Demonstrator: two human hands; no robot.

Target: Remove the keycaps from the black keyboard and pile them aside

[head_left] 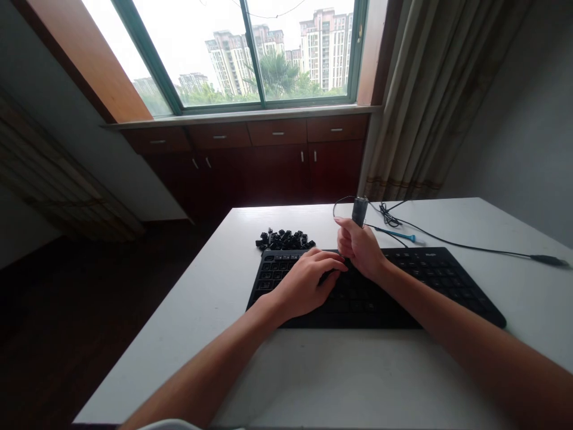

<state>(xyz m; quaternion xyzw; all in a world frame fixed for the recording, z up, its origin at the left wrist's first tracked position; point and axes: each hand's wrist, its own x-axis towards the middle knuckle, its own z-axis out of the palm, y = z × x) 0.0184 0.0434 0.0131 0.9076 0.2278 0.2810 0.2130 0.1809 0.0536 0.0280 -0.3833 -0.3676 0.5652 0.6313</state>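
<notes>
A black keyboard (430,280) lies across the white table (277,370). My left hand (307,280) rests flat on its left-middle keys, fingers spread toward the right. My right hand (360,248) is closed around a dark cylindrical tool (359,210) held upright, its lower end hidden behind my fingers over the keyboard. The two hands nearly touch. A pile of several loose black keycaps (285,240) sits just behind the keyboard's left end.
A blue-tipped thin tool (398,235) and a tangle of black cable (394,216) lie behind the keyboard; the cable runs right to a plug (550,260). Dark wooden cabinets (268,161) stand under a window, curtains at right. The table's left edge drops to a dark floor.
</notes>
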